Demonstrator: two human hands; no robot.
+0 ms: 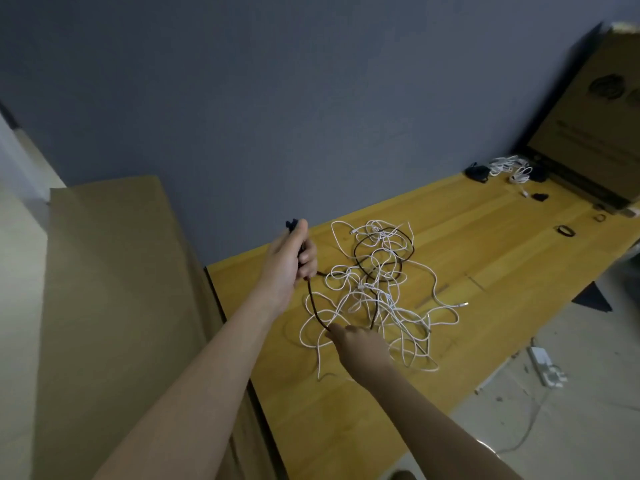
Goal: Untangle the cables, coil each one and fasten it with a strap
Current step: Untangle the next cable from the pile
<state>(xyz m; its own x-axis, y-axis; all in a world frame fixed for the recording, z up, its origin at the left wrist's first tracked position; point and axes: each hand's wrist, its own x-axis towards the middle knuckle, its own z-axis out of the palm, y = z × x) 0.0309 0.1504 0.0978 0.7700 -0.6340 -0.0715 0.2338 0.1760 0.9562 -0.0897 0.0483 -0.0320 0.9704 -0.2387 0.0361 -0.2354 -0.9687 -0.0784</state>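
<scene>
We see a long wooden table (398, 427) that carries everything, and the grey wall (311, 81) stands behind it. To the left of our left hand there is a big sheet of brown cardboard (114, 289), and far to the right, at the end of the table, a laptop (588, 133) stands open.

The tangle of white cables (381, 303) lies on the table just to the right of our left hand and directly beyond our right hand. A black cable (374, 251) runs through this tangle.

Our left hand (289, 265) is raised above the table's left edge. Its fingers are curled around one end part of the black cable, and the black plug sticks out at the top of the fist. From this hand the cable hangs down in a curve to our right hand (356, 341). The right hand is low, at the near edge of the tangle, and it pinches the black cable with the fingertips.

Far beyond both hands, near the laptop, we see some coiled white cables (510, 168) and dark bundles (478, 171); we cannot tell what the dark ones are. To the right of them small dark straps (566, 231) lie on the wood.

On the floor, to the right of our right arm, lies a white power strip (547, 368).
</scene>
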